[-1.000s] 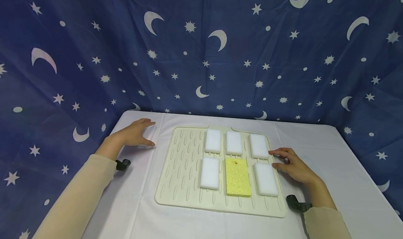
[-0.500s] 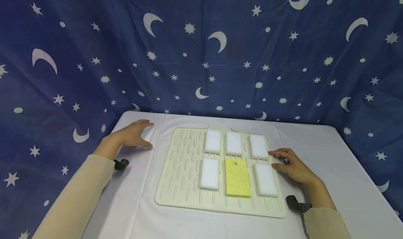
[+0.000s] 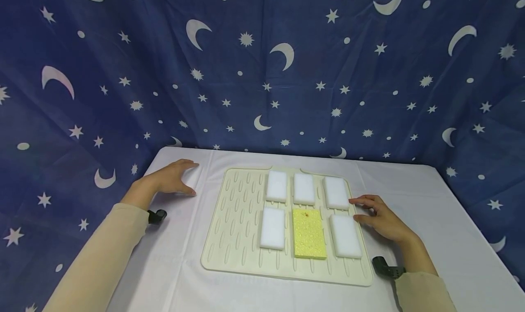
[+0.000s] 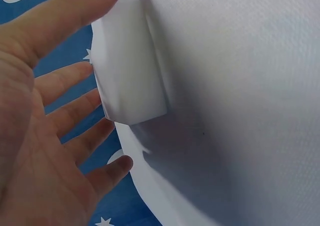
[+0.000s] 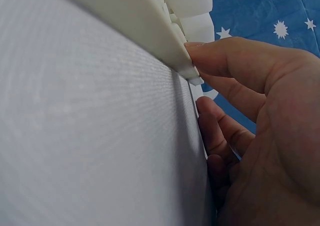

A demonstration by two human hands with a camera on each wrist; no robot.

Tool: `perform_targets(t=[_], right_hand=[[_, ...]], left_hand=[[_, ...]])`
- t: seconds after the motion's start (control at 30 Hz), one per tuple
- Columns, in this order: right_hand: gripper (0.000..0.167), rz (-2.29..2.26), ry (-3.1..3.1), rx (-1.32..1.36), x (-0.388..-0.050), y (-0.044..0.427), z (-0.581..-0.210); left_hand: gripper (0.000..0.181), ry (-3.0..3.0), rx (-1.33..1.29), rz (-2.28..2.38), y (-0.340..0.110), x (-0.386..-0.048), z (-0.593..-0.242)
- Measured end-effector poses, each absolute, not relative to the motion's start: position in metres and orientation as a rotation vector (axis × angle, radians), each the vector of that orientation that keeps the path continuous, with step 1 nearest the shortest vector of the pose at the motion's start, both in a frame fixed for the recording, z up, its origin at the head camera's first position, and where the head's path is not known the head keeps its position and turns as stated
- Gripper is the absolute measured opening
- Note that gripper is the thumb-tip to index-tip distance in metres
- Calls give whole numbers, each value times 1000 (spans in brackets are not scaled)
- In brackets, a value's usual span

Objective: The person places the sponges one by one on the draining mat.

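Six block-shaped sponges lie in two rows on an off-white ribbed mat (image 3: 234, 211). One is yellow (image 3: 309, 233); the others, such as the front left white sponge (image 3: 272, 228), are smaller. My right hand (image 3: 381, 216) is at the mat's right edge, its index fingertip by the back right white sponge (image 3: 336, 192) and its thumb beside the front right white sponge (image 3: 346, 236). Left of the mat, my left hand (image 3: 170, 177) has fingers and thumb spread apart. The left wrist view shows a white block (image 4: 132, 60) by those fingers; contact with it is unclear.
A white cloth (image 3: 242, 293) covers the table. Behind and at both sides hangs a dark blue curtain (image 3: 295, 102) with moons and stars. Dark wrist-worn devices sit at the left wrist (image 3: 156, 216) and right wrist (image 3: 387, 268).
My left hand has drifted slightly to the left, away from the mat. The right hand and the sponges keep their places; the whole head view has shifted down a little.
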State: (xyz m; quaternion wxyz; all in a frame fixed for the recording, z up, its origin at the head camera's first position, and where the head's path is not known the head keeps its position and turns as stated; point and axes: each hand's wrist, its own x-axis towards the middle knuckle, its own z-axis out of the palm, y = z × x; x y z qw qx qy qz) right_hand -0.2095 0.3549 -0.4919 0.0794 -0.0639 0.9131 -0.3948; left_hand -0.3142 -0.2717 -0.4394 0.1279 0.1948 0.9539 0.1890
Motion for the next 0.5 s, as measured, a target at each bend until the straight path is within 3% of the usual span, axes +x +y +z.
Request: perform_targets(t=[0.5], right_hand=[[56,-1177,2734,-189,-209,355,-492]], left_hand=[[97,2754,533,594,-270,-312,-439]])
